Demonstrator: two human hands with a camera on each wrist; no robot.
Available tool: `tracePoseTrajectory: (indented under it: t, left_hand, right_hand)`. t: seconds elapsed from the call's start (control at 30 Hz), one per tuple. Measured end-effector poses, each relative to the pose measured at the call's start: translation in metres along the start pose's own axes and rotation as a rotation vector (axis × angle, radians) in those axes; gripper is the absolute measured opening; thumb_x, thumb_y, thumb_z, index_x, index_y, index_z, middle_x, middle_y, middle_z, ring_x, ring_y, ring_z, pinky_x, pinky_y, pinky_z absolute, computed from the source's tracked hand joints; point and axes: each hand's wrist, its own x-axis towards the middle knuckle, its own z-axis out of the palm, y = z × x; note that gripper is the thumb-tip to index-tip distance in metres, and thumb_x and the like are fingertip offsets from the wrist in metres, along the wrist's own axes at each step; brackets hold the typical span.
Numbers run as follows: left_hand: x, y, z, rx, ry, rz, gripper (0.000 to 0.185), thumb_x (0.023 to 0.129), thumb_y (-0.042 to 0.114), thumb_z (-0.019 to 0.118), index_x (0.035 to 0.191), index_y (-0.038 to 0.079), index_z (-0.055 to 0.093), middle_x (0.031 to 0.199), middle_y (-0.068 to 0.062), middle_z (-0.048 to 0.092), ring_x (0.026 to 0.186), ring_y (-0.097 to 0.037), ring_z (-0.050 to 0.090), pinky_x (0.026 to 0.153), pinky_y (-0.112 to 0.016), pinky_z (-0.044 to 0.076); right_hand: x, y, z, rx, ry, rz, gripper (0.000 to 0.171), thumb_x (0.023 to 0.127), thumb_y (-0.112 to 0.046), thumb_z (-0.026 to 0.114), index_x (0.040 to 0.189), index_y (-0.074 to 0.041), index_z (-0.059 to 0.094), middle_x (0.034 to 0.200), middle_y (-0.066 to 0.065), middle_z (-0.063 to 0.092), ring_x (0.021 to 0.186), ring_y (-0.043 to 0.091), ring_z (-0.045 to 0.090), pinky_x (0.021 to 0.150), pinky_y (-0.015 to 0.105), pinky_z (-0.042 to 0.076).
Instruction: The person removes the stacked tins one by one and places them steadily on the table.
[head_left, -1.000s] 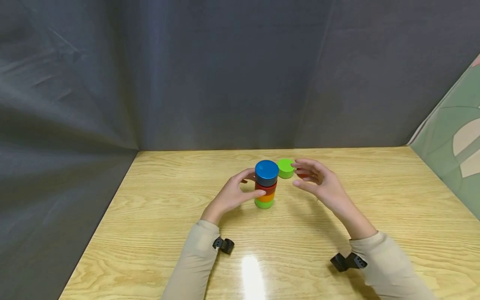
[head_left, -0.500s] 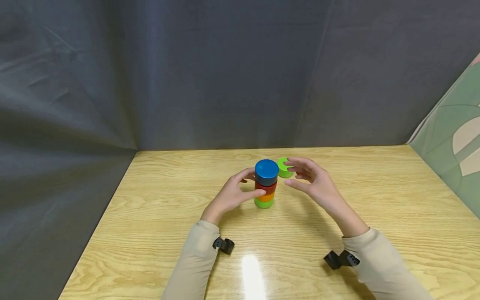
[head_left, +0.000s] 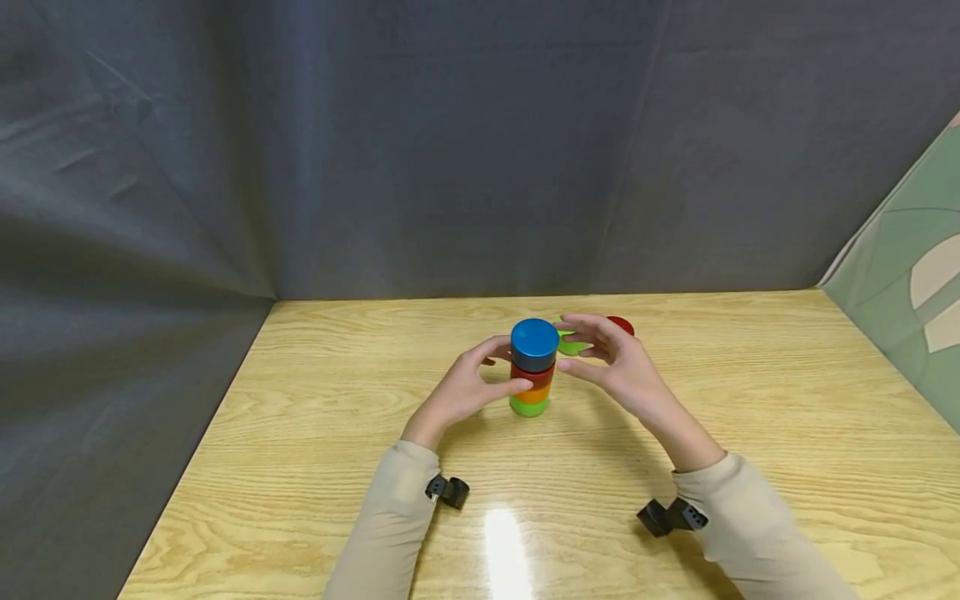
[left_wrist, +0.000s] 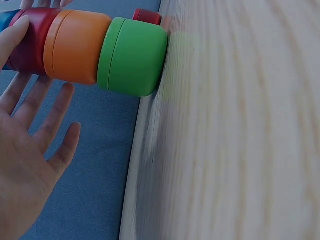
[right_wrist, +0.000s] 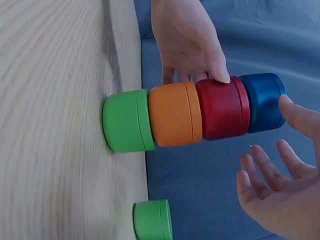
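Small round lidded jars stand in an upright stack on the table: a green jar (right_wrist: 122, 122) at the bottom, then an orange jar (right_wrist: 172, 115), a red jar (right_wrist: 220, 109) and a blue jar (head_left: 535, 340) on top. My left hand (head_left: 468, 390) steadies the stack, thumb on one side of the red jar and fingers on the other. On the stack's right, my right hand (head_left: 618, 362) is at the blue jar with fingers spread and relaxed; its thumb tip overlaps that jar's edge in the right wrist view.
Behind the right hand, a second green jar (right_wrist: 150, 220) and a second red jar (head_left: 621, 325) stand on the wooden table (head_left: 315, 458). Dark grey cloth (head_left: 450, 150) walls off the back and left. A green patterned panel (head_left: 892, 308) borders the right.
My right hand has moved left, from beside the second green jar to the blue jar, uncovering the second red jar. The left hand and the stack have stayed put.
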Motion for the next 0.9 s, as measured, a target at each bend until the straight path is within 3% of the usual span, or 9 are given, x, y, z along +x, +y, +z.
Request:
tracePoseTrajectory:
  t: [0.17, 0.3, 0.53, 0.9]
  left_hand:
    - [0.000, -0.002, 0.000, 0.001, 0.005, 0.000, 0.052, 0.088, 0.032, 0.077, 0.136, 0.025, 0.057, 0.123, 0.009, 0.063, 0.113, -0.012, 0.055, 0.100, -0.047, 0.041]
    - [0.000, -0.002, 0.000, -0.001, 0.003, -0.001, 0.053, 0.088, 0.032, 0.077, 0.137, 0.025, 0.056, 0.122, 0.009, 0.063, 0.113, -0.012, 0.055, 0.101, -0.049, 0.040]
    - [-0.002, 0.001, 0.001, -0.022, -0.008, 0.002, 0.052, 0.089, 0.031, 0.076, 0.137, 0.024, 0.056, 0.124, 0.008, 0.062, 0.114, -0.013, 0.055, 0.102, -0.052, 0.039]
    - [-0.003, 0.002, 0.003, -0.020, -0.010, -0.012, 0.053, 0.089, 0.032, 0.076, 0.137, 0.025, 0.056, 0.124, 0.010, 0.062, 0.114, -0.011, 0.054, 0.101, -0.045, 0.039]
  right_hand:
    - [0.002, -0.003, 0.005, 0.018, -0.008, -0.002, 0.055, 0.088, -0.006, 0.075, 0.138, -0.001, 0.053, 0.133, 0.015, 0.058, 0.118, 0.035, 0.054, 0.096, 0.033, 0.047]
    - [0.004, -0.003, 0.009, 0.018, -0.017, 0.005, 0.056, 0.088, -0.006, 0.075, 0.138, -0.001, 0.053, 0.134, 0.015, 0.057, 0.119, 0.033, 0.054, 0.098, 0.039, 0.046]
    - [0.005, -0.001, 0.013, 0.027, -0.029, 0.015, 0.057, 0.087, -0.005, 0.076, 0.139, -0.001, 0.052, 0.131, 0.015, 0.058, 0.119, 0.029, 0.054, 0.099, 0.041, 0.045]
    - [0.006, -0.003, 0.015, 0.019, -0.030, 0.018, 0.059, 0.086, -0.004, 0.076, 0.140, -0.001, 0.051, 0.129, 0.017, 0.059, 0.118, 0.029, 0.054, 0.097, 0.037, 0.046]
